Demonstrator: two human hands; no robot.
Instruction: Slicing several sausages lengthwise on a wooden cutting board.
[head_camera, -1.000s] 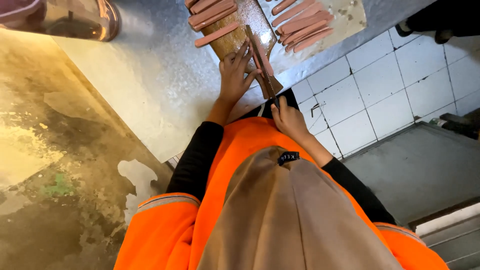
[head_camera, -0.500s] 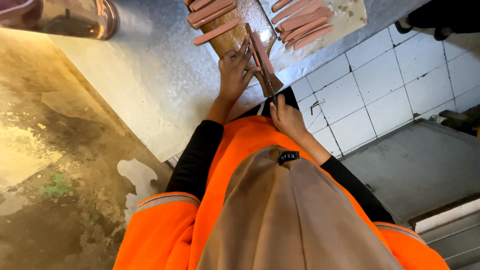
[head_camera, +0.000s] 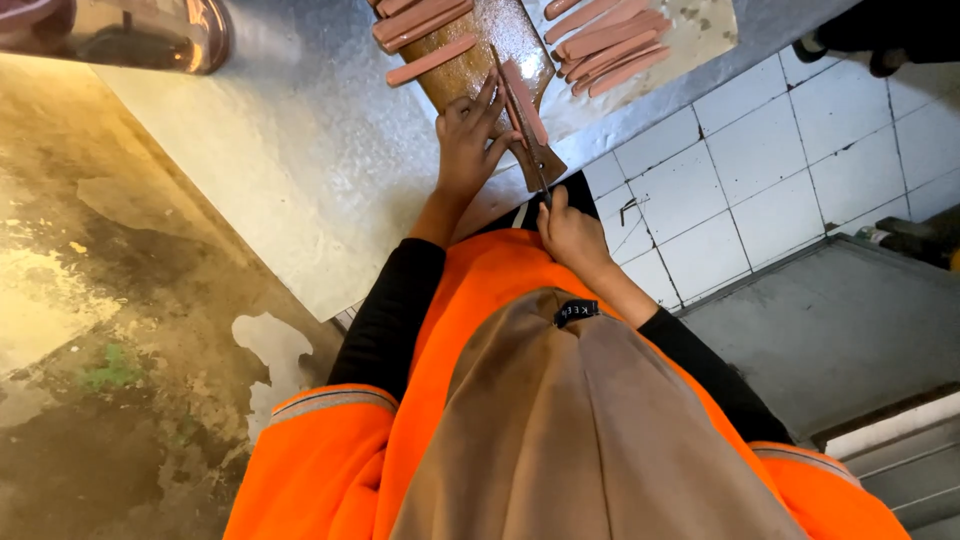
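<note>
A wooden cutting board lies on a metal counter. My left hand presses down a pink sausage at the board's near end, fingers spread along it. My right hand grips the handle of a knife, whose thin blade runs lengthwise along that sausage. A stack of sausages and a single sausage lie farther up the board. My orange sleeves and brown hood fill the lower part of the view.
More sausages lie on a pale sheet right of the board. A glass jar stands at the counter's far left. White tiles are at the right, stained concrete at the left, a dark shoe at the top right.
Both hands stay at the sausage on the board's near end. My right hand with the knife has shifted only slightly along it.
</note>
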